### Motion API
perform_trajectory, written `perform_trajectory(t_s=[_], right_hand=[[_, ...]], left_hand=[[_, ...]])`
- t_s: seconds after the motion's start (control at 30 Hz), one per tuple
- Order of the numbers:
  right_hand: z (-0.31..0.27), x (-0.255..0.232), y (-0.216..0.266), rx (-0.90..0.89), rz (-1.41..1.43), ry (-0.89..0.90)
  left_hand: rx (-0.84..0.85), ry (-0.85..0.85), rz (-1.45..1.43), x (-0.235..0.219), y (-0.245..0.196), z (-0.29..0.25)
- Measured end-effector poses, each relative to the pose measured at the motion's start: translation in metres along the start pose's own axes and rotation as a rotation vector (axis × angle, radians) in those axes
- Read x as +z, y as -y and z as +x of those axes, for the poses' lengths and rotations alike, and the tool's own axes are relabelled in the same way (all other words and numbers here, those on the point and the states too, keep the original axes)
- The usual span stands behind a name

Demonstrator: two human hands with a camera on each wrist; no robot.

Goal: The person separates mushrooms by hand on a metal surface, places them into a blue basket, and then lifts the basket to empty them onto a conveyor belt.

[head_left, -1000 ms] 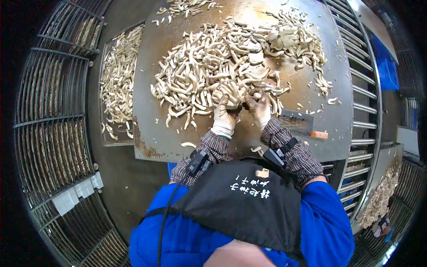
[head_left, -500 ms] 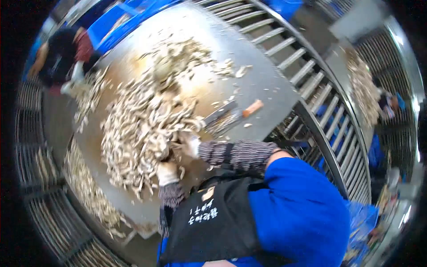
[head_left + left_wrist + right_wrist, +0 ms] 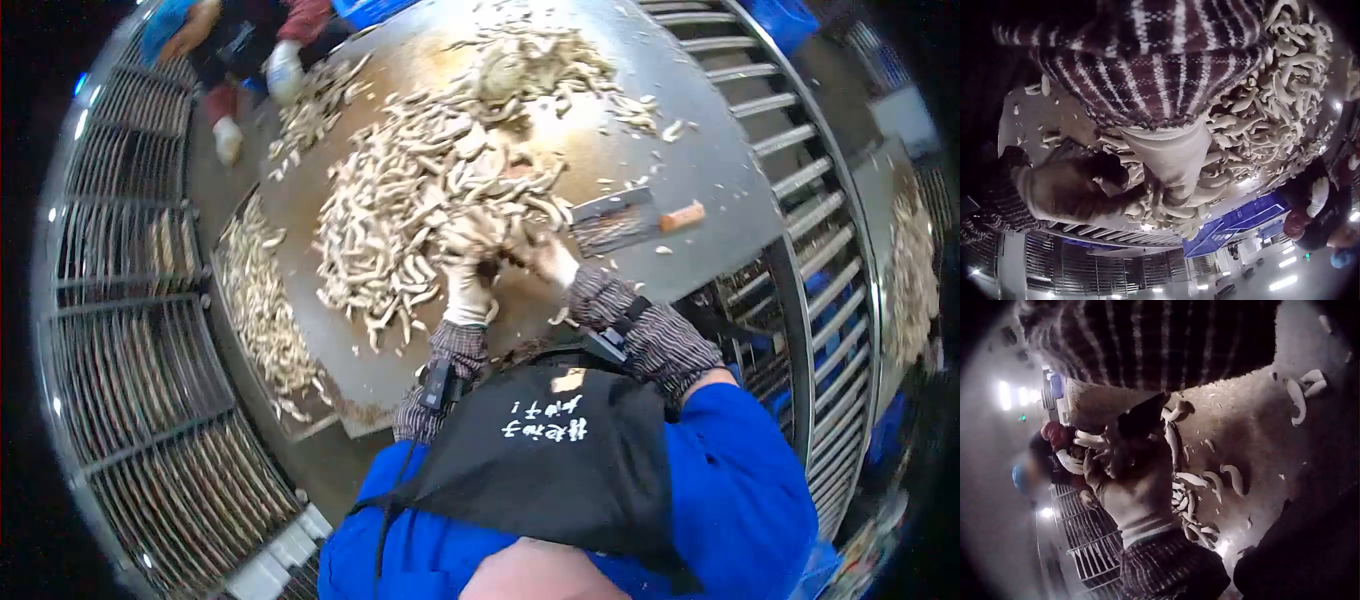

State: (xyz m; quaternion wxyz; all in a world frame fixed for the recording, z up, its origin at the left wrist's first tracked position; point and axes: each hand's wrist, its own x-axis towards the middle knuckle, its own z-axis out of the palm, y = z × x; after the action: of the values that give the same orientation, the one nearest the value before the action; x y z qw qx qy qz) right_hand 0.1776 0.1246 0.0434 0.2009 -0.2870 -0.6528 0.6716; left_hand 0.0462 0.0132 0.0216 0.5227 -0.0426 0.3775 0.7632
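Observation:
Pale finger-shaped mushrooms lie heaped on the metal table. At the heap's near edge the gloved left hand holds a bunch of them; in the left wrist view, its fingers curl round the mushrooms. Close to its right, the gloved right hand has bent fingers against the same bunch, its fingertips at a mushroom in the left wrist view. The gloves have dark stains. In the right wrist view the left hand shows under the bunch, while the right hand's fingers are mostly in shadow.
A broad blade with an orange handle lies right of the hands. Metal rollers run along the table's right side. Another gloved person stands at the far left, and a tray of mushrooms is at the left.
The head view has swung round and partly back, bringing the other person into sight. Both hands stay together at the bunch of mushrooms.

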Motion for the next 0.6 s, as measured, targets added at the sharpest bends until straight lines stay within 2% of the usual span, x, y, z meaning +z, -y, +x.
perform_trajectory(t_s=[0.03, 0.1, 0.13, 0.17, 0.2, 0.23, 0.27, 0.3, 0.33, 0.37, 0.43, 0.47, 0.5, 0.57, 0.6], right_hand=[[-0.003, 0.001, 0.018, 0.185, 0.220, -0.039], [0.001, 0.007, -0.008, 0.241, 0.285, -0.151], [0.004, 0.003, -0.016, 0.251, 0.152, -0.111], [0.008, 0.002, -0.016, 0.261, 0.020, -0.073], [0.010, 0.001, -0.016, 0.120, -0.013, -0.048], [0.013, 0.003, -0.016, 0.118, -0.021, -0.034], [0.015, 0.007, -0.018, 0.166, -0.019, -0.059], [0.017, 0.009, -0.019, 0.216, -0.017, -0.084], [0.022, 0.008, -0.020, 0.178, 0.031, 0.046], [0.023, 0.011, -0.014, 0.179, 0.027, 0.061], [0.018, 0.019, 0.002, 0.235, 0.043, -0.039], [0.022, 0.016, 0.009, 0.220, 0.154, 0.073], [0.019, 0.018, 0.020, 0.232, 0.152, 0.081], [0.014, 0.026, 0.037, 0.140, 0.236, 0.064], [0.011, 0.033, 0.026, 0.113, 0.365, 0.089]], left_hand=[[0.081, -0.037, 0.177, 0.022, -0.005, -0.015], [0.150, 0.092, 0.281, 0.006, -0.003, -0.014], [0.114, 0.044, 0.354, 0.001, -0.003, -0.013], [0.268, 0.085, 0.505, 0.003, -0.005, -0.011], [0.203, 0.054, 0.512, 0.003, -0.010, -0.014], [0.137, 0.024, 0.516, 0.002, -0.015, -0.016], [0.146, 0.015, 0.504, -0.002, -0.015, -0.012], [0.036, 0.064, 0.164, -0.005, -0.015, -0.006], [-0.006, 0.055, -0.063, -0.009, -0.011, -0.005], [-0.044, 0.038, -0.290, 0.000, -0.012, -0.010], [-0.098, -0.033, -0.400, 0.009, -0.012, -0.018], [-0.121, -0.008, -0.451, 0.005, -0.010, -0.018], [-0.077, -0.032, -0.491, 0.009, -0.007, -0.016], [-0.055, -0.111, -0.435, 0.007, -0.005, -0.016], [-0.051, -0.118, -0.442, 0.003, -0.003, -0.014]])
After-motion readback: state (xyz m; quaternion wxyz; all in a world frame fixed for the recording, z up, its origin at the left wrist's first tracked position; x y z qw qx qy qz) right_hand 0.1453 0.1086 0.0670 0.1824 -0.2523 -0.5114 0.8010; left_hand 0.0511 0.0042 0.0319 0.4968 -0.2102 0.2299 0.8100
